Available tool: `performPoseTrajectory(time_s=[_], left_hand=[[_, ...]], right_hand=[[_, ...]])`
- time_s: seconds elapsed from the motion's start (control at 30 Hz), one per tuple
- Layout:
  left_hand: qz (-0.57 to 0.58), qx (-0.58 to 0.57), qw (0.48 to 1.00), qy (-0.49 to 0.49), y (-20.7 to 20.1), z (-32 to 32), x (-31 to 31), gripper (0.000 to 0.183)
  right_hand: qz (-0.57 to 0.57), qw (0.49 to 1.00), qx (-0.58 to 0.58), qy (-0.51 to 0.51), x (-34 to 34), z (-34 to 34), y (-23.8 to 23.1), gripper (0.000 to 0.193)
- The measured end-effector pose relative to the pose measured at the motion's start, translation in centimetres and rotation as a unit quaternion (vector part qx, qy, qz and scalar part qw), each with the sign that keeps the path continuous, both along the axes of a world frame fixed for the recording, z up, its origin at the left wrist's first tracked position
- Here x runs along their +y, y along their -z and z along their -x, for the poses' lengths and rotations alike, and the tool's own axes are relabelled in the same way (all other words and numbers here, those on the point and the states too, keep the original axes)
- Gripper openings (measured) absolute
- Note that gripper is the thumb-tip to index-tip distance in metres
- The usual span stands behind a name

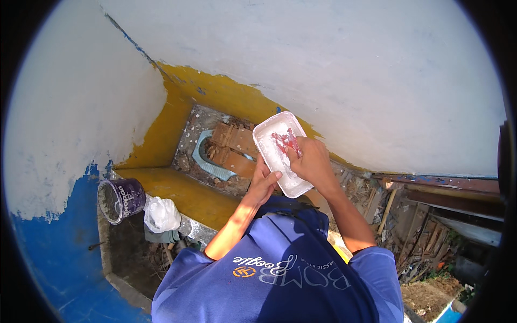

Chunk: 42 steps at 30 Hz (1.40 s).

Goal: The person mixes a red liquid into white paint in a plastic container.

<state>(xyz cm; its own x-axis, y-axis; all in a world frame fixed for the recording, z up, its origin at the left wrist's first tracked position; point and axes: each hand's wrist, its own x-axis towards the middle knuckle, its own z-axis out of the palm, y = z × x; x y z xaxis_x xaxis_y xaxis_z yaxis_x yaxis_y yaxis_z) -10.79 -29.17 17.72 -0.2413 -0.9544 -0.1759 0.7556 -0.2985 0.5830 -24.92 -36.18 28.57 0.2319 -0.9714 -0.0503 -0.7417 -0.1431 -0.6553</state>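
My left hand grips the near left edge of a white rectangular plastic tray, its thumb over the rim. White paint or paste coats the inside of the tray. Over the tray, my right hand is closed on a red, white-smeared tool. The tool reaches down into the tray; its exact kind cannot be made out, and my fingers cover part of it.
White coating covers the upper walls, with yellow and blue below. A dark bucket and a white plastic bag rest on a ledge at left. Boards and a light blue curved piece lie below; wood scraps lie right.
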Motion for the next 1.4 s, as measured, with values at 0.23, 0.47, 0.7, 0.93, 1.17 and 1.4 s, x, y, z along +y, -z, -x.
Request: performPoseTrajectory(time_s=[0.23,0.47,0.7,0.93,1.17,1.4], left_hand=[[-0.017,0.011,1.0,-0.014,0.3,0.2,0.0,0.091],[-0.011,0.004,1.0,-0.018,0.3,0.2,0.0,0.093],[-0.012,0.011,1.0,-0.027,0.1,0.2,-0.1,0.095],[-0.026,0.014,0.999,-0.02,0.2,0.3,0.1,0.095],[-0.008,-0.002,0.999,-0.031,0.8,0.4,0.1,0.095],[-0.026,0.017,0.999,-0.027,0.6,0.4,0.0,0.098]], right_hand=[[0.0,1.0,0.022,-0.017,-0.1,-0.5,0.6,0.019],[0.014,1.0,-0.007,-0.024,-0.3,-0.6,0.4,0.018],[0.016,1.0,0.003,-0.026,-0.7,-0.4,1.2,0.018],[0.019,0.998,0.011,-0.052,-0.7,-0.8,1.1,0.019],[0.004,0.999,-0.012,-0.036,-0.7,-0.6,0.7,0.021],[-0.014,0.999,-0.009,-0.028,-0.6,-0.5,1.0,0.02]])
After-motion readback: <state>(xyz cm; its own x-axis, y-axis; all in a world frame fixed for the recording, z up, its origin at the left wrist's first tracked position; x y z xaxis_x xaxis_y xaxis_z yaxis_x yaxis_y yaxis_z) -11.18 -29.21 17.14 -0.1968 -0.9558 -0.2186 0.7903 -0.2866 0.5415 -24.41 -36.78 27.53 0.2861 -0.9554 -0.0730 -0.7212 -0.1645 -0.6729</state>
